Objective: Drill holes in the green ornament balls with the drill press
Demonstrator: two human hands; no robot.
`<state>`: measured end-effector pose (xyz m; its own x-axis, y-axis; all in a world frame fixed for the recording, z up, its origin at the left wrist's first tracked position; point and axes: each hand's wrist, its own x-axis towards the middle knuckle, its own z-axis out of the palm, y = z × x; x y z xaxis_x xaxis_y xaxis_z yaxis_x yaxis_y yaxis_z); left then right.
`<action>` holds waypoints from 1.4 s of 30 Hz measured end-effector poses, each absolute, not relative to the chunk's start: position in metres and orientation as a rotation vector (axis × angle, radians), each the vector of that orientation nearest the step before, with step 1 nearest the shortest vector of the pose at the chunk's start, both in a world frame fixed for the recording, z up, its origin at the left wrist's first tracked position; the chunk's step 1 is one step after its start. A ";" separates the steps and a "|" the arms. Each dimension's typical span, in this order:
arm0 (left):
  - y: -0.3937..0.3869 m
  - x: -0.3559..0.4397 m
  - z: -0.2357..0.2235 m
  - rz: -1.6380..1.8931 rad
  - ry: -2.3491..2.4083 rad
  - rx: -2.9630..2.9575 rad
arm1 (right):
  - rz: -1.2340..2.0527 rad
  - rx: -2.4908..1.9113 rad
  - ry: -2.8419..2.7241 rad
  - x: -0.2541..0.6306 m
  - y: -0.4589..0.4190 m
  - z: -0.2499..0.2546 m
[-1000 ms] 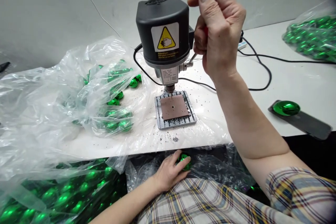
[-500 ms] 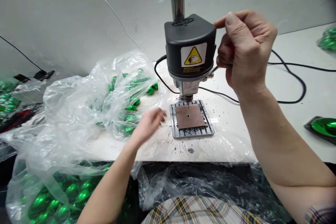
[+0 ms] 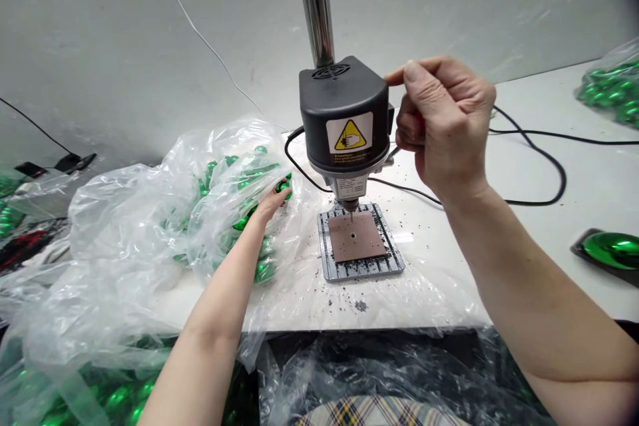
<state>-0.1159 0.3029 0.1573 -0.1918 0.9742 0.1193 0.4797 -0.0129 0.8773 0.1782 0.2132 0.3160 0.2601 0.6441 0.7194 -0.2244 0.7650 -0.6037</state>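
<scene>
My left hand [image 3: 272, 202] reaches to the opening of a clear plastic bag [image 3: 134, 193], its fingers closed round a shiny green ball [image 3: 283, 186]. Other green balls lie about it under the plastic. My right hand [image 3: 446, 126] is raised beside a small black bench drill press [image 3: 344, 103], curled at the end of its metal lever [image 3: 393, 154]; the grip itself is mostly hidden by the fingers. Its index fingertip points at the housing. Beneath the drill bit, a brown square plate [image 3: 357, 243] with a small hole lies on the grooved metal base [image 3: 332, 273].
Dark shavings [image 3: 360, 306] are scattered around the base. A black cable [image 3: 554, 153] loops across the white table [image 3: 449, 246]. At the right are a green glossy object in a dark holder [image 3: 612, 249] and a bag of green balls [image 3: 612, 90]. More green balls [image 3: 117, 399] lie below the table edge.
My left hand has moved forward from near the base to the bag and now has a green ball in its fingers. My right hand keeps its place beside the drill press; the view has shifted slightly.
</scene>
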 end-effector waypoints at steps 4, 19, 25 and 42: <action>0.267 -0.116 0.179 1.122 1.533 1.215 | 0.558 -0.463 -1.215 0.181 0.219 0.313; 0.137 -0.019 0.148 1.181 1.183 1.127 | 0.512 -0.551 -1.285 0.183 0.223 0.311; 0.161 -0.006 0.124 1.178 1.260 1.167 | 0.489 -0.608 -1.314 0.184 0.227 0.311; 0.169 0.014 0.112 1.352 1.318 1.404 | 0.587 -0.499 -1.215 0.181 0.213 0.314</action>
